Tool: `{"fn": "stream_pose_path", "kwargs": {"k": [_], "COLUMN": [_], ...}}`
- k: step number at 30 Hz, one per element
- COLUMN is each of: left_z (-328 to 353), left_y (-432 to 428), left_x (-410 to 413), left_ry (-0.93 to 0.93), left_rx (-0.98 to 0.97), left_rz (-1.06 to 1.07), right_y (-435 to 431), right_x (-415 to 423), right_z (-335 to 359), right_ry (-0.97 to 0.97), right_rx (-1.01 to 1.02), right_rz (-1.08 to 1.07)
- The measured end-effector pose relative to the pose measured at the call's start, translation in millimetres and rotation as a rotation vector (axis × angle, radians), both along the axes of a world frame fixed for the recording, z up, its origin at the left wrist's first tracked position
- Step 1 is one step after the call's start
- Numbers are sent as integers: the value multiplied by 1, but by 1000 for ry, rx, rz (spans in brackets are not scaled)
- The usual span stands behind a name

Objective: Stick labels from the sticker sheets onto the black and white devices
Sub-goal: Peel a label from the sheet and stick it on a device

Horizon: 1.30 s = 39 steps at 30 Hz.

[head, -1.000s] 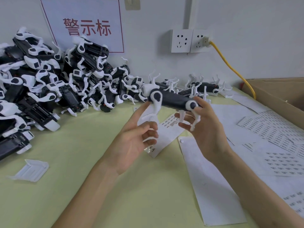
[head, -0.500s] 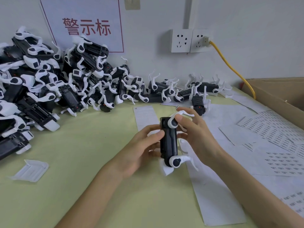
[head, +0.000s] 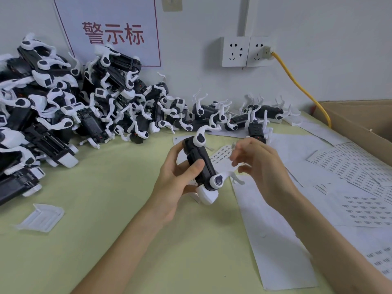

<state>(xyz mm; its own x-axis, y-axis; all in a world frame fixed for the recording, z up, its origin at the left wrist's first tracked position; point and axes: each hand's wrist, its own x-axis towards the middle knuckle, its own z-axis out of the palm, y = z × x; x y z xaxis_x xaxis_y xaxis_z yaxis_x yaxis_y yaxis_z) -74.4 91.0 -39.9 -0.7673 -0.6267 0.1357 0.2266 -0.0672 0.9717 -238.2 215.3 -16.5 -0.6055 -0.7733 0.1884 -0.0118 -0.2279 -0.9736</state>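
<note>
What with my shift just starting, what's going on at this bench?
A person's left hand grips a black and white device, while the right hand, blurred, seems to pinch a label beside it, not yet stuck on. Sticker sheets lie to the right; a pile of devices sits on the left.

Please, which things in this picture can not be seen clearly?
Head view:
- right hand: fingertips blurred by motion; whether they hold anything is unclear.
- device: far side turned away, left hand covers part.
- sticker sheets: print too small.
- cardboard box: inside cut by the edge.
</note>
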Motion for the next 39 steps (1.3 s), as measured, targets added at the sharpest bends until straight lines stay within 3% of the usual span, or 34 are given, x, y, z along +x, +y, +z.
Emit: {"fn": "stream_pose_path", "kwargs": {"k": [6, 26, 39], "left_z": [-4, -12, -12], "left_y": [4, 6, 9], "left_x": [-2, -6, -6], "left_ry": [-17, -75, -76], "left_rx": [-57, -240, -290], "left_rz": [-9, 61, 96], "right_y": [0, -5, -6], "right_x": [13, 15, 17], "right_z": [-2, -10, -10], "right_ry": [199, 395, 375], "right_rx": [28, 99, 82], "right_rz": [205, 62, 30]}}
